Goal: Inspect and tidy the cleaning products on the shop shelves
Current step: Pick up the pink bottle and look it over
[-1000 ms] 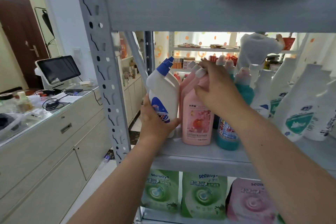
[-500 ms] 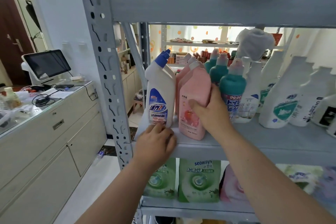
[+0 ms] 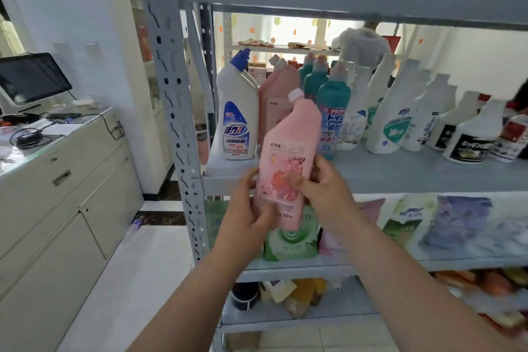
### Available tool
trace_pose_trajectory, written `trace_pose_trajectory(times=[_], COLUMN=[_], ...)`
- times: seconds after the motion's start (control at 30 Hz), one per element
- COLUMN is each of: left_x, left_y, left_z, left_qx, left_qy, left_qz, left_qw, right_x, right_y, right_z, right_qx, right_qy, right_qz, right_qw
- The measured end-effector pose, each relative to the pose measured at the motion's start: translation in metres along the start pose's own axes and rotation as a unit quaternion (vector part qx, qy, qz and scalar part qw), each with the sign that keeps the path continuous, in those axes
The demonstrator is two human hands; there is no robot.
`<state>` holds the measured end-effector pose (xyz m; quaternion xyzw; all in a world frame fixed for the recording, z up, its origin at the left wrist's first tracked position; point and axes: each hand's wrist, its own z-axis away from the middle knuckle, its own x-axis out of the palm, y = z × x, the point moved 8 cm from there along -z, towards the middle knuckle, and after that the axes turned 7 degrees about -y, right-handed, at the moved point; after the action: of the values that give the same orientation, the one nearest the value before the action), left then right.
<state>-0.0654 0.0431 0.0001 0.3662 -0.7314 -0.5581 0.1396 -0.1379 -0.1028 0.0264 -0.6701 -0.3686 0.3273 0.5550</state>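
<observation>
pink bottle (image 3: pixel 285 168) | white cap, floral label facing camera | in air, tilted slightly right | before shelf (image 3: pixel 400 177) front edge, left end

White wall (image 3: pixel 94 8), cream counter cabinets (image 3: pixel 57 208)

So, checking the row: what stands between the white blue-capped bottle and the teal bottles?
Head view: pale pink plastic bottles with white caps stand there.

Bright daylight glows behind the shelves (image 3: pixel 400 171); right edge blurred, wide-angle bowed.
</observation>
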Motion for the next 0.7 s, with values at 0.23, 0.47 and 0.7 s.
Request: trace_pose_trajectory(times=[0.23, 0.47, 0.7], left_x=[0.032, 0.06, 0.126], left_y=[-0.034, -0.047, -0.049], left_z=[0.079, 0.114, 0.14], left_qx=[-0.043, -0.084, -0.146], left_qy=[0.002, 0.003, -0.087], left_qz=[0.023, -0.024, 0.068], left_qw=[0.999, 0.996, 0.983], right_x=[0.006, 0.016, -0.023], right_y=[0.051, 0.08, 0.11], right_z=[0.082, 0.147, 0.163], right_qx=[0.042, 0.028, 0.108], right_qy=[0.002, -0.094, -0.157], right_qz=[-0.058, -0.025, -0.025], right_qw=[0.997, 0.995, 0.981])
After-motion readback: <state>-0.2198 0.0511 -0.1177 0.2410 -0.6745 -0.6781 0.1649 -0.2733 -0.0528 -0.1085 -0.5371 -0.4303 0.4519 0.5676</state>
